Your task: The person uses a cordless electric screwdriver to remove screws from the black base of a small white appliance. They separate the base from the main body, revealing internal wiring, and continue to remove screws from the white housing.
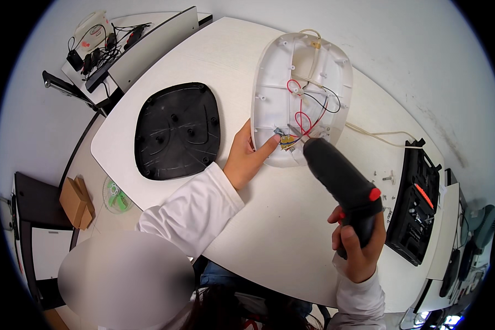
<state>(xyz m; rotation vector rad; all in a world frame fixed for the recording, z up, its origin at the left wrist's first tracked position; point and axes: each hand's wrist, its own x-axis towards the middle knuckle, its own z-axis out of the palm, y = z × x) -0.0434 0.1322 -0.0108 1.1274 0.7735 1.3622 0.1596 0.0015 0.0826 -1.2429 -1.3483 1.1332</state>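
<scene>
My left hand [249, 155] grips the near left edge of a white plastic housing [272, 82], its thumb reaching inside beside a small circuit board [287, 141]. Red, black and blue wires [302, 116] run through the open housing. In my right hand [360, 247] is a black cordless screwdriver [338, 173] with red buttons, its fingers wrapped round the handle. The tool's nose points into the housing near the board; whether the bit touches a screw I cannot tell. Left of the housing lies a black oval plastic base [177, 131], ribbed side up.
An open black tool case [415, 203] with bits lies at the right edge, loose screws [388, 198] beside it. A pale cable [377, 132] runs from the housing toward the case. A grey panel [154, 49] and tangled black cables [102, 55] stand back left; a cardboard box [77, 202] sits lower left.
</scene>
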